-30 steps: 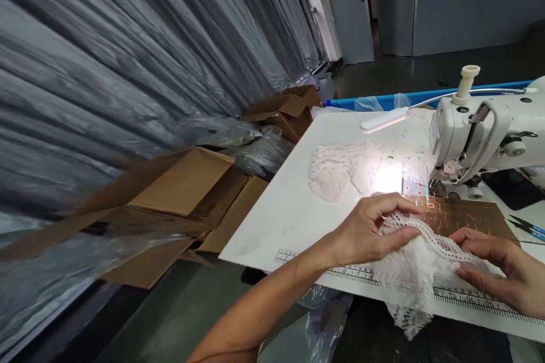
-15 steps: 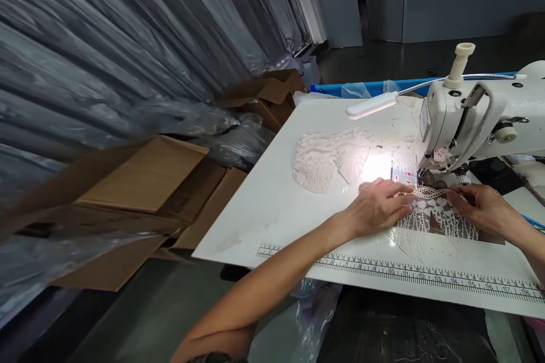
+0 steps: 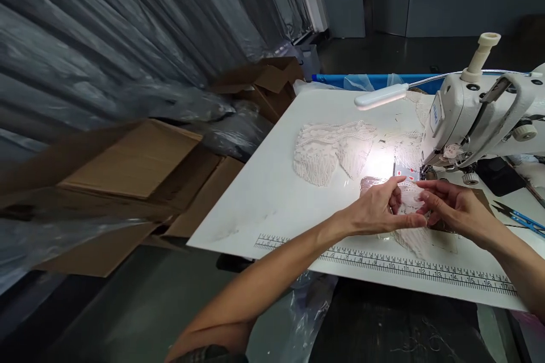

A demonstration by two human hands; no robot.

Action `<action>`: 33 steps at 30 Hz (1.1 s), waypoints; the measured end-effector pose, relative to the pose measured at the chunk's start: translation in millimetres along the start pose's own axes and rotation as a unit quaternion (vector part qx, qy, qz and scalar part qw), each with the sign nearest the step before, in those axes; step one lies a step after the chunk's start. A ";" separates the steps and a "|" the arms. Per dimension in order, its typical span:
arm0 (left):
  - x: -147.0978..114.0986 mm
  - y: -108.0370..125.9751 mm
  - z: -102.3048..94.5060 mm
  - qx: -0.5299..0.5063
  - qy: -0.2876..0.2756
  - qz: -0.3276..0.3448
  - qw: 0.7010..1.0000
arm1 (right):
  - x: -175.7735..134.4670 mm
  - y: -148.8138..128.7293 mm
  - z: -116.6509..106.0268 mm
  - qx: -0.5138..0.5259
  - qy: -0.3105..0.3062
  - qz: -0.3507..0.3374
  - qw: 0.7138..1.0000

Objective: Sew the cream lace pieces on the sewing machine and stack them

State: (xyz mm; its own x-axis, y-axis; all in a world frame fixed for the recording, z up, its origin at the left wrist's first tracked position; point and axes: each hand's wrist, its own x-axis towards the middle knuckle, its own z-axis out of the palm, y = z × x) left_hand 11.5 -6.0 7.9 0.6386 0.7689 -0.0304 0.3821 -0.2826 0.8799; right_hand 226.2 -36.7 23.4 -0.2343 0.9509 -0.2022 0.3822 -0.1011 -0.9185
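A strip of white fringed lace point(image 3: 411, 241) lies in front of the sewing machine point(image 3: 453, 119), bunched between my two hands. My left hand point(image 3: 377, 207) rests at the lace's left side, index finger towards the needle area and thumb stretched out to the right over the lace. Its other fingers curl under. On the right side, my right hand point(image 3: 457, 207) has its bent fingers and thumb closed at the lace edge. The fingers partly cover the lace there. Behind the fingertips shows a metal plate with red marks point(image 3: 406, 173), beside the presser foot.
Another fringed lace piece point(image 3: 334, 150) lies on the white table point(image 3: 255, 212), left of the lamp point(image 3: 381, 96). Blue-handled thread snips point(image 3: 522, 218) sit at the right. A printed ruler point(image 3: 383, 266) runs along the front edge. Open cardboard boxes point(image 3: 131, 159) stand on the left.
My right hand has moved left, close to my left hand. The lace, spread wide before, is now narrower and bunched. My left thumb has swung out. The snips have come into view.
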 end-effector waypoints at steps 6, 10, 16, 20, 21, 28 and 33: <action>4.0 -8.1 11.3 0.093 0.100 -0.009 0.991 | -1.7 24.6 -11.9 -0.333 0.105 -0.202 0.915; 4.9 -8.3 11.3 0.046 0.108 -0.012 0.993 | -3.0 41.5 -5.2 -0.439 0.123 -0.260 0.851; 4.6 -4.0 1.7 0.061 0.127 -0.033 0.989 | 2.1 47.3 1.0 -0.499 0.119 -0.256 0.819; 5.0 -3.9 -4.6 0.109 0.121 -0.033 0.986 | 4.2 50.9 -1.4 -0.499 0.120 -0.257 0.819; 5.2 -3.7 -6.1 0.110 0.116 -0.041 0.986 | 4.9 51.6 -2.1 -0.498 0.117 -0.258 0.820; 8.5 1.6 -15.6 0.074 0.071 -0.128 0.986 | 7.7 49.2 -2.4 -0.514 0.097 -0.252 0.815; 9.5 -2.8 -19.0 0.027 0.063 -0.138 0.988 | 3.4 51.2 0.0 -0.488 0.123 -0.247 0.828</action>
State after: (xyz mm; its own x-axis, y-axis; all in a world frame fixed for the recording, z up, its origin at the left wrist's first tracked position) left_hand 3.8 13.0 14.1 0.4179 0.8853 -0.2041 0.5681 -0.0793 0.8191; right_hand 245.0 -38.7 -24.3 -0.4351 0.8485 0.3013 0.8623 0.4890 -0.1318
